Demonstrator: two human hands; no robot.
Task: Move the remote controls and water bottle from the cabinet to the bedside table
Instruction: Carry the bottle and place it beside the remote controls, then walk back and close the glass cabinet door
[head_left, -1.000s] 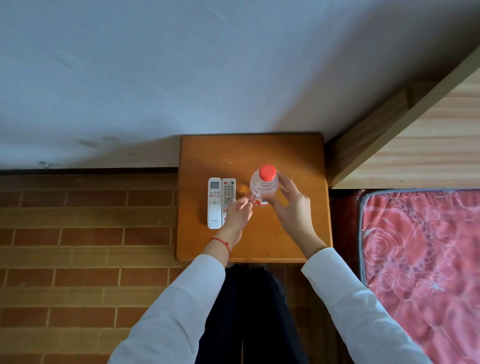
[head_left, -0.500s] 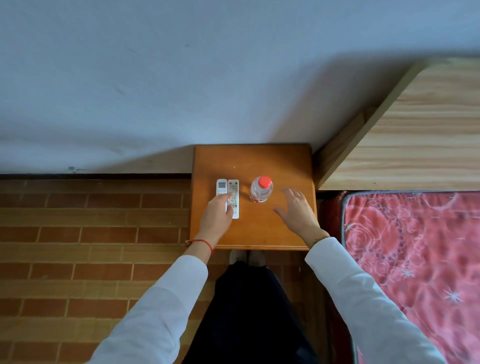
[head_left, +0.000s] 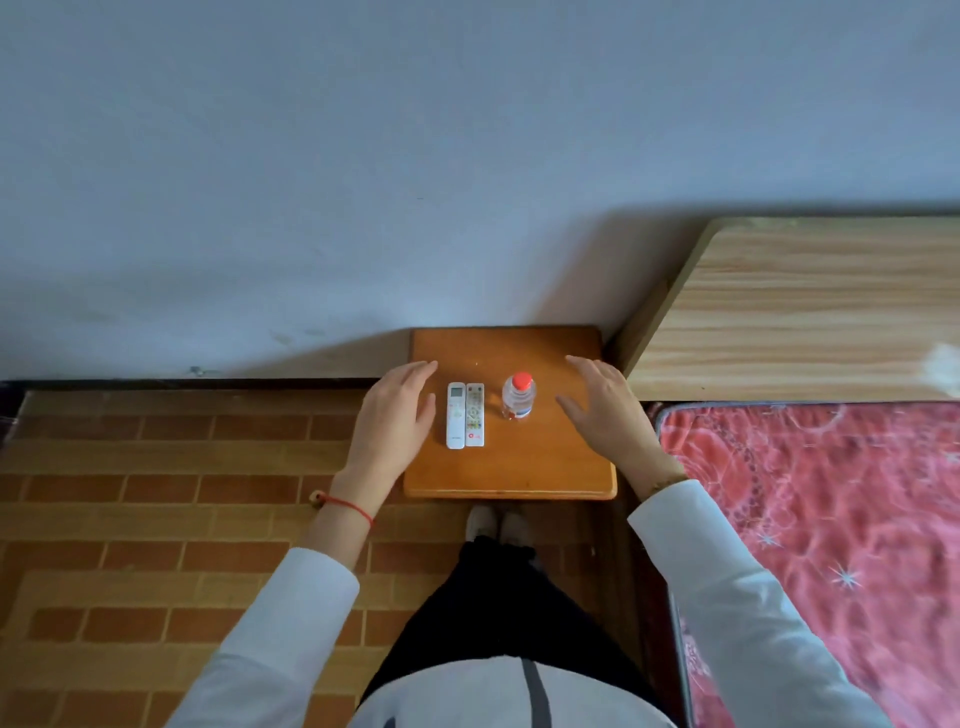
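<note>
Two white remote controls lie side by side on the orange wooden bedside table (head_left: 550, 467): the plain one (head_left: 455, 415) on the left, the one with coloured buttons (head_left: 474, 414) touching it on the right. A clear water bottle (head_left: 518, 396) with a red cap stands upright just right of them. My left hand (head_left: 396, 415) hovers open at the table's left edge, apart from the remotes. My right hand (head_left: 605, 408) hovers open to the right of the bottle, not touching it.
The table stands against a pale wall. A light wooden headboard (head_left: 800, 312) and a red patterned mattress (head_left: 831, 519) are on the right. Brick-patterned floor (head_left: 156, 493) lies to the left. My feet (head_left: 493, 522) stand right in front of the table.
My right hand let go of the bottle and drew off to the right. My left hand left the remotes and moved left. The view pulled back and up.
</note>
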